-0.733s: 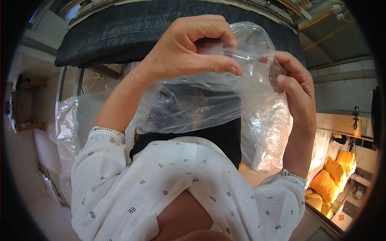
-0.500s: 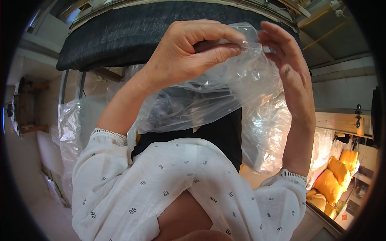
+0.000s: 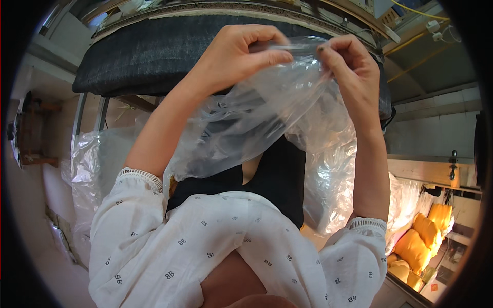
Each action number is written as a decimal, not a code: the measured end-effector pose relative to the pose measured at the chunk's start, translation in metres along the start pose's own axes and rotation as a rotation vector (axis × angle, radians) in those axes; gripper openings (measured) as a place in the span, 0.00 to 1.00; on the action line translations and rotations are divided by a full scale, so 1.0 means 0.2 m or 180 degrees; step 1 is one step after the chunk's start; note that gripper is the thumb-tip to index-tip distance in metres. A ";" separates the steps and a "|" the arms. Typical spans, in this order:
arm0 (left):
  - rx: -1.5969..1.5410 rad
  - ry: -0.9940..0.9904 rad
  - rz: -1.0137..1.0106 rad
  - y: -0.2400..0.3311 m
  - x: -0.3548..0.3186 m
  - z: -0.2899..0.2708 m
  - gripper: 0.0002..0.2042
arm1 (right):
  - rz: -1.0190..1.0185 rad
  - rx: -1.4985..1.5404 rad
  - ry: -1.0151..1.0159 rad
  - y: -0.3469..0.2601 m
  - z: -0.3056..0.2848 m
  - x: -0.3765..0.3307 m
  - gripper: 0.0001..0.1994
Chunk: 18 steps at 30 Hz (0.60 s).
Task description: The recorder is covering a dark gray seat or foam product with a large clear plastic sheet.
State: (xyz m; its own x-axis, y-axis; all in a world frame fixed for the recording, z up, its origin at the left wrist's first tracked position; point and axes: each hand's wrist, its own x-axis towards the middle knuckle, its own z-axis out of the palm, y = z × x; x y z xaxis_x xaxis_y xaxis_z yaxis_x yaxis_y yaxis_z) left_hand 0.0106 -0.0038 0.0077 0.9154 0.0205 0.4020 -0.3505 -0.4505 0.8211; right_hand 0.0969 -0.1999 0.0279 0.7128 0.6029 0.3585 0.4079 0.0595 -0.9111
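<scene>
My right hand (image 3: 354,66) pinches the clear plastic film (image 3: 280,97) near its top; my left hand's (image 3: 239,59) grip I cannot tell.

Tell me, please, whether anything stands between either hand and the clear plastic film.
Nothing visible does: the right hand pinches the clear plastic film near its upper end, and the left hand is close by, its contact blurred.

Watching from afar, I saw the right hand (image 3: 354,69), earlier spread open, fold in and pinch the clear plastic film (image 3: 280,100) near its top; the left hand (image 3: 244,56) shifted leftward, its grip seemingly loosened, though blurred.
</scene>
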 end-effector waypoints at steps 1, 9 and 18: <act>0.0175 0.0049 -0.0138 -0.09 0.04 -0.01 0.09 | -0.0069 -0.0262 0.0209 0.07 -0.01 0.07 0.03; 0.1230 0.1128 -0.0675 -0.67 0.33 0.11 0.14 | 0.0098 -0.1592 0.1548 0.92 -0.08 0.48 0.11; 0.1926 0.1848 -0.0760 -0.85 0.63 0.05 0.19 | 0.0267 -0.2067 0.2170 0.93 -0.01 0.72 0.10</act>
State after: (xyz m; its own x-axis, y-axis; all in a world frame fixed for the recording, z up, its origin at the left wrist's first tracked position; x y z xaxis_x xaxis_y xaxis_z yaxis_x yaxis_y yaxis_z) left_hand 0.1875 0.0667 -0.0851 0.6475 0.5523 0.5250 0.1540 -0.7696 0.6197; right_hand 0.2758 -0.1044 -0.0893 0.8503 -0.0222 0.5258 0.4319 -0.5414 -0.7213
